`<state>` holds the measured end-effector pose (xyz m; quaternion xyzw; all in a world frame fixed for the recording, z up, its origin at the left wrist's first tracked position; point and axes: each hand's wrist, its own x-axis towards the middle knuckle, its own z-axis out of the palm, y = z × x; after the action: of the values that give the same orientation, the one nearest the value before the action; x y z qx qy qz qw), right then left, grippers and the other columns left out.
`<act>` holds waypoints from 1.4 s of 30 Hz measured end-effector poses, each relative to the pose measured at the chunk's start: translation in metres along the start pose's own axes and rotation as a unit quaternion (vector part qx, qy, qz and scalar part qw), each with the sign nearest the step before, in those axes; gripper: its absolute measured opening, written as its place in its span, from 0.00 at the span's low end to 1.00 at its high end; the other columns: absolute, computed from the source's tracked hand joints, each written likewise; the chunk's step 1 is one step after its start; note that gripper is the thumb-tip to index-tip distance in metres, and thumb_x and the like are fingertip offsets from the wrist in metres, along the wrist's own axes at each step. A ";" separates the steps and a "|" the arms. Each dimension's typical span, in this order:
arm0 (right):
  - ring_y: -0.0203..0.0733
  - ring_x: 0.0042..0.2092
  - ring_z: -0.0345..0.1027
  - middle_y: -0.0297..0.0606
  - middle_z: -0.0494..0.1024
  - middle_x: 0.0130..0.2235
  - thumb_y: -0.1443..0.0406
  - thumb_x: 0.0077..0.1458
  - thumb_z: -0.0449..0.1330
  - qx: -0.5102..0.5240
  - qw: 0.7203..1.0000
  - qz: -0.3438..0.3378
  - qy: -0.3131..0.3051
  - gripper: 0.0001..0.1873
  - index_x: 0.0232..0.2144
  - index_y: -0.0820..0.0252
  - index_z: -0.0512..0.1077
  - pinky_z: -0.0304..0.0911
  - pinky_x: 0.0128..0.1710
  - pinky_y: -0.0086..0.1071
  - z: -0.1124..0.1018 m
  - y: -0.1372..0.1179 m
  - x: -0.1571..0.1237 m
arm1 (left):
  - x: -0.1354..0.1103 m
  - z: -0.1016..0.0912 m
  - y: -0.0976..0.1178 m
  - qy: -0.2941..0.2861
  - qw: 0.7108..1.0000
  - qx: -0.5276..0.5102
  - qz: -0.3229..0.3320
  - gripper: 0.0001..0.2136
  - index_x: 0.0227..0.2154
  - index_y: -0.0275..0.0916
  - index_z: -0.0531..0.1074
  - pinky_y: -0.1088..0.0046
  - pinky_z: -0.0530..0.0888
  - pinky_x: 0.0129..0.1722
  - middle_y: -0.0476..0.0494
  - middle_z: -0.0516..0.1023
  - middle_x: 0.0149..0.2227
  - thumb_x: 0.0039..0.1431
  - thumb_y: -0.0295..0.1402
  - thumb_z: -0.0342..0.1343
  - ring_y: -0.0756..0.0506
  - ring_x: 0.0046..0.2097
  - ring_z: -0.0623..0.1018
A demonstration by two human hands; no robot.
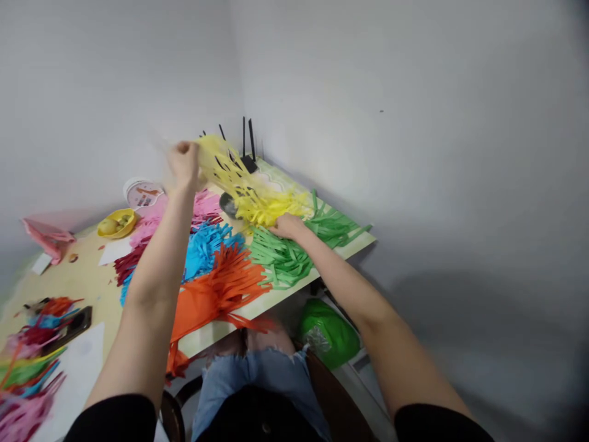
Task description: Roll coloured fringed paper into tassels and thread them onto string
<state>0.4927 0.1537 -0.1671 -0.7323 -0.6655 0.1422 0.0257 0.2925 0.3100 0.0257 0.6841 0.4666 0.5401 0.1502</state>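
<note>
My left hand (184,162) is raised above the table, closed in a pinch on the top edge of a yellow fringed paper sheet (230,169) that hangs and trails down to the right. My right hand (288,226) rests low on the table, fingers curled at the bottom of the yellow fringe pile (271,207), beside the green fringed paper (280,255). The yellow sheet is smeared by motion.
Piles of fringed paper lie on the wooden table (87,282): orange (221,288), blue (205,245), pink (202,205), dark red (126,264). A yellow bowl (117,222), a white tub (142,193), a black router (248,156), a phone (76,325). A green bag (326,331) sits under the table.
</note>
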 end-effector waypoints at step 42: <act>0.43 0.47 0.74 0.36 0.81 0.44 0.71 0.48 0.51 0.309 0.820 -0.467 0.118 0.23 0.38 0.51 0.82 0.70 0.50 0.41 -0.099 -0.210 -0.180 | -0.231 -0.325 -0.010 -0.273 0.945 -0.174 -0.042 0.10 0.31 0.42 0.84 0.70 0.76 0.37 0.41 0.83 0.39 0.53 0.31 0.56 0.44 0.39 0.80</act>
<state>0.3005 0.0154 0.0066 -0.2980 -0.8407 0.2238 0.3928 0.0067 0.0336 0.0011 0.7482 0.3348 0.3991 0.4110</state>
